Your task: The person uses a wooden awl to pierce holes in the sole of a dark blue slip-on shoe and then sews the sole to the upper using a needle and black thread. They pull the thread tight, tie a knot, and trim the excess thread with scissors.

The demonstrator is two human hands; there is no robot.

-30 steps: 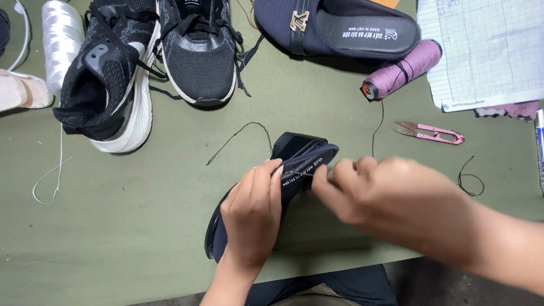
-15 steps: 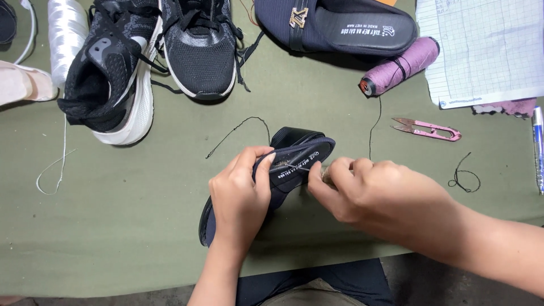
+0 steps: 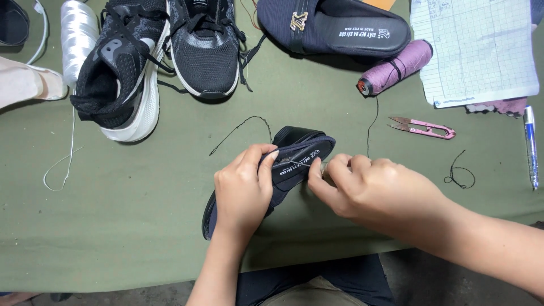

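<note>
On the green table (image 3: pixel 130 238), near its front edge:

Work item: a dark navy slipper (image 3: pixel 294 156) lies on its side, toe strap toward the far side, heel hidden under the left hand.

Left hand (image 3: pixel 243 192): fingers curled around the slipper's middle, thumb and fingertips pressed onto the insole edge, clamping it.

Right hand (image 3: pixel 377 190): thumb and forefinger pinched together at the slipper's rim on a thin metal tool that barely shows; a black thread (image 3: pixel 371 122) runs up from here to the purple spool (image 3: pixel 396 68).

Change from the earlier frame: the slipper sits slightly further from the table edge and more upright; the right hand's pinch has moved closer to the rim; the left hand's hold is the same.

Surroundings, near: pink thread snips (image 3: pixel 422 128) lie just right of the thread line, apart from the hand; a small loop of black thread (image 3: pixel 460 171) lies beyond them.

Surroundings, far: two black knit sneakers (image 3: pixel 164 56) with white soles, the matching navy slipper (image 3: pixel 334 25) with a gold buckle, a white thread cone (image 3: pixel 76 37), a sheet of grid paper (image 3: pixel 476 51), a blue pen (image 3: pixel 530 144).

Obstruction: both hands cover the rear half of the slipper and the stitch point.

Materials: matte cloth table cover, glossy insole, mesh sneaker uppers.
</note>
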